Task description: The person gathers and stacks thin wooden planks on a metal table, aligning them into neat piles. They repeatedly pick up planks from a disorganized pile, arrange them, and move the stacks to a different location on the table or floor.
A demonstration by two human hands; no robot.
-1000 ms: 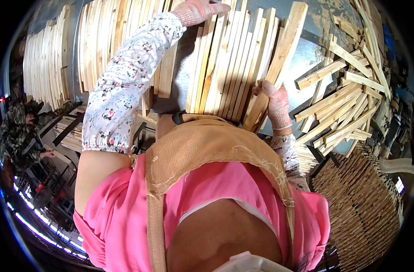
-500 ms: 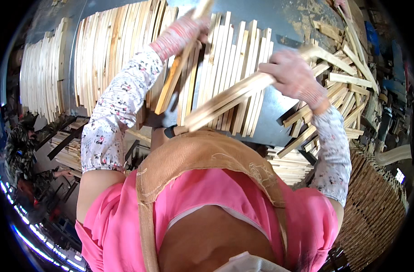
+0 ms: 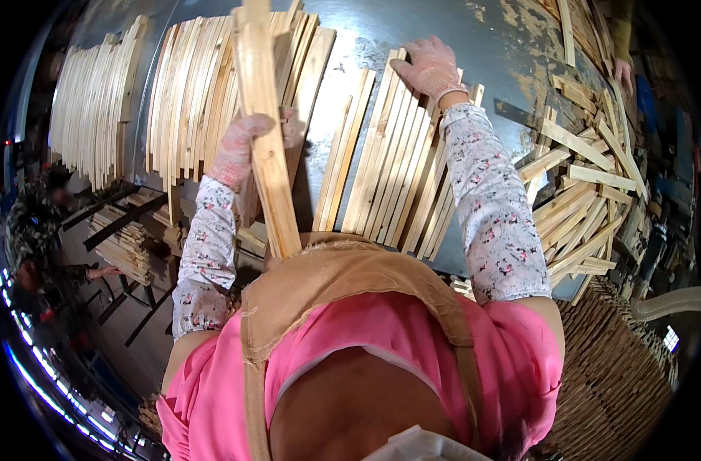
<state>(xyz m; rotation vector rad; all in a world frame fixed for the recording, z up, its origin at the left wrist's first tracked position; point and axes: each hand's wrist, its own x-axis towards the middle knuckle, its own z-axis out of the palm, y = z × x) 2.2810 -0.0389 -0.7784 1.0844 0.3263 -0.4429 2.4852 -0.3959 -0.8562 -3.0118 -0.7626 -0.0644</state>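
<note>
Gloved in pink knit, my left hand (image 3: 239, 152) is closed around a long pale wooden strip (image 3: 272, 173). The strip is raised over the table, its near end close to my apron. My right hand (image 3: 433, 67), also gloved, has its fingers apart at the far ends of a row of wooden strips (image 3: 389, 154). It touches these ends, with the thumb toward the left. A pair of loose strips (image 3: 343, 150) lies just left of that row. Part of the row is hidden under my right forearm.
Farther left, two bundles of aligned strips (image 3: 193, 100) (image 3: 93, 107) lie on the dark metal table (image 3: 358, 38). A jumbled heap of wood pieces (image 3: 581, 207) is at the right. A co-worker's hand (image 3: 624, 73) shows at the far right; another person (image 3: 39, 223) is at the left.
My right hand has let go of the wood it carried and moved left and away to the row's far ends. My left hand has come nearer and left, still gripping a strip.
</note>
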